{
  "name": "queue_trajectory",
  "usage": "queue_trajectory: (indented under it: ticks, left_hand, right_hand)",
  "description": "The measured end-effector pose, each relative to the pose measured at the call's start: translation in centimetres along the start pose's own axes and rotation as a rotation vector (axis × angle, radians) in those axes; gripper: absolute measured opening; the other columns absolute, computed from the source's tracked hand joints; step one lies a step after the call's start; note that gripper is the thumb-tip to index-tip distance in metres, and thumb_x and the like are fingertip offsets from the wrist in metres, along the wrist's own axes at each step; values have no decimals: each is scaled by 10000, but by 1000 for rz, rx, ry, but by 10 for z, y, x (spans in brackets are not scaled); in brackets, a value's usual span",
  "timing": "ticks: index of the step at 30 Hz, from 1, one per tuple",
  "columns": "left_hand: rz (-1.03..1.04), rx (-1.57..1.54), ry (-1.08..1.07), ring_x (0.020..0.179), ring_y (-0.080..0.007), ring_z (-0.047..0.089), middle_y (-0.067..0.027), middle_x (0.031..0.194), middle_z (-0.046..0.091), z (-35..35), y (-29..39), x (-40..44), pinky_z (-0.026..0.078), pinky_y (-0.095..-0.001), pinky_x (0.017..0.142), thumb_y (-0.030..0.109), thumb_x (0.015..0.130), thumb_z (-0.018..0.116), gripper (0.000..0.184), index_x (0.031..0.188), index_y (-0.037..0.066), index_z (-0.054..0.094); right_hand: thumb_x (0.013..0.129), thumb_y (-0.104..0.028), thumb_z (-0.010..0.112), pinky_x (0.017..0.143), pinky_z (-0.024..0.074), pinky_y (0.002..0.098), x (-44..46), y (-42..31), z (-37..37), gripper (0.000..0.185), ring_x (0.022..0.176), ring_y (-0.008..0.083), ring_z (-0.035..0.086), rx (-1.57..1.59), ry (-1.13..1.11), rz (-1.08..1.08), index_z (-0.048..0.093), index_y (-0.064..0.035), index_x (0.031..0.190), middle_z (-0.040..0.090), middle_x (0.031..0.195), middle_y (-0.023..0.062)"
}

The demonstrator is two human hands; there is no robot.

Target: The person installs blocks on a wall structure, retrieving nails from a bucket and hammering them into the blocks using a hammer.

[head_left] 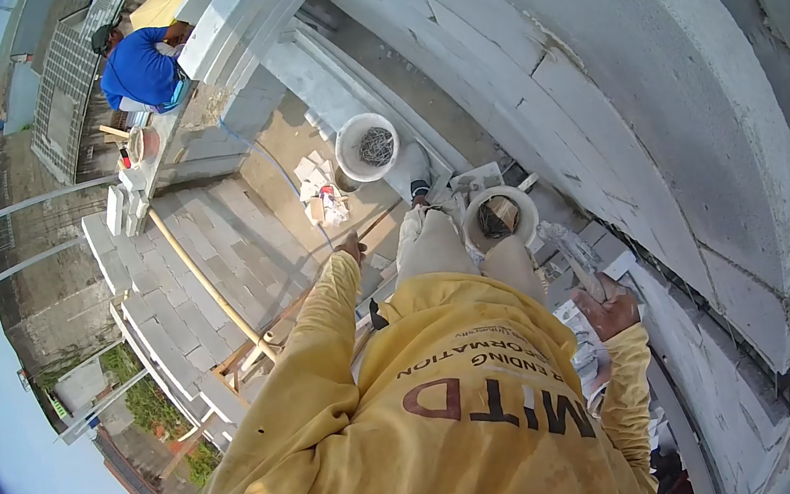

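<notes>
My right hand [607, 306] is closed around a pale, mortar-coated hand tool [573, 254]. Its long end points toward a white bucket [474, 241]; its exact kind is hard to make out. Inside that bucket sit dark bits and a piece of wood [505, 213]. My left hand [351, 246] hangs out to the side at the end of a yellow sleeve, its small visible fingers apart with nothing in them. Beyond my feet stands another white bucket [352, 165], holding a heap of thin grey metal pieces that look like nails [376, 147].
A tall grey block wall [588, 109] runs along my right. Pale blocks [164, 290] lie to the left, crossed by a bamboo pole [206, 279]. White scraps [319, 187] and a blue hose [267, 159] are on the floor. A co-worker in blue [138, 73] bends near stacked blocks [243, 26].
</notes>
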State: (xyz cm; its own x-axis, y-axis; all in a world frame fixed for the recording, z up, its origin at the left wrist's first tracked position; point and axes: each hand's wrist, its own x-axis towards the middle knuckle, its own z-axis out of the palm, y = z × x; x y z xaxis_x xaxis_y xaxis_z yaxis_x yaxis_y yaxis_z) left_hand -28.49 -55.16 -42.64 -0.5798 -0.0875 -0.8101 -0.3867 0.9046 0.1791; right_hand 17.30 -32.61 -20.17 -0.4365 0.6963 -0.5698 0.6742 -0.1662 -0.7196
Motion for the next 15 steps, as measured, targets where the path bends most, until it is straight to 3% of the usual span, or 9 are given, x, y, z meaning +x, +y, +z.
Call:
queue_trajectory:
  ticks: [1,3,6,10,12,15]
  left_hand:
    - [69,-14,100,405,-182,422,-46,542,524,10,-60,34,357,-377,421,554,899,469,556,719,66,664]
    - [3,59,61,427,-189,454,-56,556,538,13,-113,33,379,-383,430,540,902,462,543,736,68,673]
    - [14,229,8,450,-195,481,-64,560,532,14,-151,16,393,-393,429,530,908,453,523,771,71,662]
    - [195,39,-107,447,-189,477,-55,561,518,18,-122,-14,384,-381,420,559,922,416,527,855,80,623]
    - [104,-117,-86,470,-190,492,-46,565,515,25,-84,-39,380,-373,435,559,934,391,518,865,92,604]
    - [-11,-300,-107,401,-144,382,-6,518,409,23,-23,-85,283,-333,381,574,925,410,510,838,94,561]
  right_hand:
    - [823,-265,708,654,497,379,5,10,1,295,685,293,606,-41,-3,-26,654,-9,960,652,763,150]
    - [817,-357,689,671,504,437,15,50,4,370,742,412,631,-264,-15,-55,655,-22,970,656,786,224]
    - [814,-370,684,711,505,451,31,38,-3,403,794,420,639,-209,-88,-1,650,-12,996,661,818,237]
    - [805,-411,669,761,497,476,67,71,6,474,845,440,632,-329,-116,5,641,6,1029,660,852,261]
    - [800,-437,660,785,494,485,88,91,13,518,866,448,629,-456,-151,36,637,13,1055,659,871,275]
    - [784,-468,660,803,496,485,107,137,32,560,882,450,631,-565,-115,57,638,0,1091,662,891,282]
